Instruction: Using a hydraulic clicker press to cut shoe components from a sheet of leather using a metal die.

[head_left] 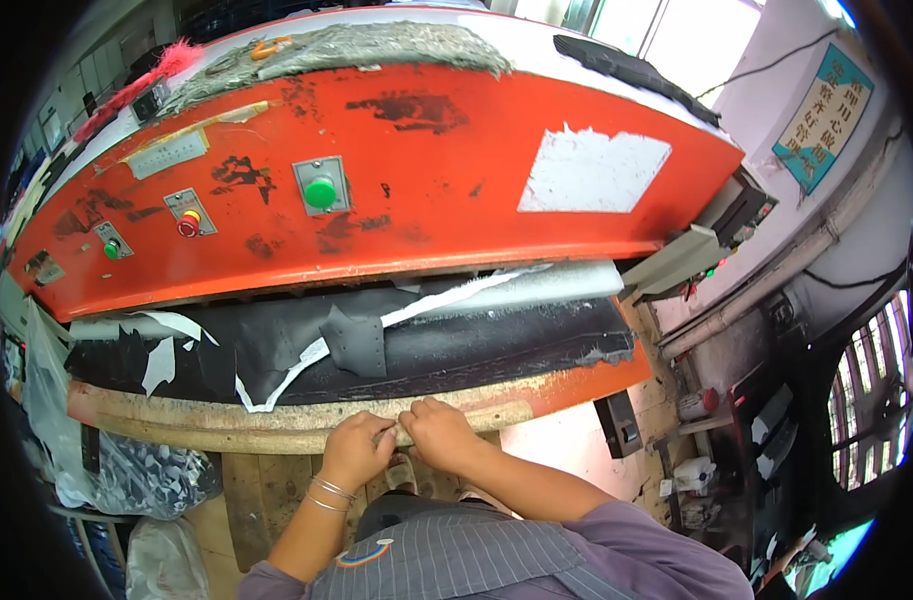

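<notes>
At the worn, pale front ledge (217, 422) of a large orange-red press (447, 210), my left hand (361, 446) and my right hand (439, 432) are close together. Both have curled, closed fingers. Whatever is between the fingertips, if anything, is too small or hidden to name. Just beyond them, a black sheet (477, 345) covers the press bed below the overhanging red front. Dark leather-like scraps lie on it, one of them a cut piece (359, 345) with small holes. A ragged white strip (299, 376) runs between the scraps.
On the press front are a large green button (320, 193), a red knob (189, 224) and a smaller green button (113, 249). A clear bag of scraps (152, 480) stands at left. A dark box (618, 425) hangs at right. Cluttered shelves (702, 425) stand farther right.
</notes>
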### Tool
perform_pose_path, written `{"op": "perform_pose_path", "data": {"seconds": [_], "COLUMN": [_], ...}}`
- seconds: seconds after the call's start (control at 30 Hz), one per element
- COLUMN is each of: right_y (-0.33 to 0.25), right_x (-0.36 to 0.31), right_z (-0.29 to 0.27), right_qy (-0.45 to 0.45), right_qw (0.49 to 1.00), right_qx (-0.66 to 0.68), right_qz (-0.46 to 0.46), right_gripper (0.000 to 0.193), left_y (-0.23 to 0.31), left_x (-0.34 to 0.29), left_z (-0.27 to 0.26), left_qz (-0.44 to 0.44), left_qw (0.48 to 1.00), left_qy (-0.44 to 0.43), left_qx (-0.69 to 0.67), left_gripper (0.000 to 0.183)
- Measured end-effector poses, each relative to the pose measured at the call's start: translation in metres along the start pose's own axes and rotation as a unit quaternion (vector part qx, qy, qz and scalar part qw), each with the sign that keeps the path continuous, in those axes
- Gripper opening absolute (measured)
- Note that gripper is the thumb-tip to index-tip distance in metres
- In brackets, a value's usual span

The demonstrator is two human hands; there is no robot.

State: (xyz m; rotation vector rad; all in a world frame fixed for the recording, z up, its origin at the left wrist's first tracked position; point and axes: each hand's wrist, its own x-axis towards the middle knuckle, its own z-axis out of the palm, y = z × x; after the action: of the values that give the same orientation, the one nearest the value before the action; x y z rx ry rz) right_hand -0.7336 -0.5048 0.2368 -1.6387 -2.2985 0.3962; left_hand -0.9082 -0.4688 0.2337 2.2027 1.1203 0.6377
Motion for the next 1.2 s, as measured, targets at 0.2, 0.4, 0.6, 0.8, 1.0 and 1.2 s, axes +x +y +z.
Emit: {"op": "perform_pose_path", "data": {"seconds": [0.2,0.4,0.6,0.8,1.0,1.2], "right_y": [0.03,0.101,0.164,0.143,0.131,0.149], "right_x": [0.016,0.074,0.105,0.019,-0.055,-0.079], "right_z": [-0.016,-0.084,-0.089,-0.083,-0.052,-0.07], "right_qy": [-0.031,0.051,0.007,0.163,0.101,0.033], "right_qw": [0.999,0.982,0.949,0.966,0.928,0.92], "right_qx": [0.012,0.018,-0.039,0.147,0.355,0.364], "right_qz": [0.007,0.183,0.313,0.14,0.049,0.142], "right_gripper": [0.039,0.066,0.068,0.056,0.052,0.058], "left_y": [0.006,0.0,0.017,0.038,0.08,0.049], "left_x": [0.032,0.053,0.116,0.152,0.112,0.056], "left_z": [-0.003,-0.017,0.027,0.089,0.11,0.114], "left_qz": [-0.03,-0.12,-0.155,-0.158,-0.236,-0.26], "left_qw": [0.999,0.958,0.919,0.881,0.701,0.775], "left_qy": [-0.015,-0.261,-0.124,0.062,-0.091,0.081], "left_qx": [-0.015,-0.019,-0.341,-0.442,-0.667,-0.57], "left_gripper": [0.014,0.021,0.027,0.038,0.046,0.026]}}
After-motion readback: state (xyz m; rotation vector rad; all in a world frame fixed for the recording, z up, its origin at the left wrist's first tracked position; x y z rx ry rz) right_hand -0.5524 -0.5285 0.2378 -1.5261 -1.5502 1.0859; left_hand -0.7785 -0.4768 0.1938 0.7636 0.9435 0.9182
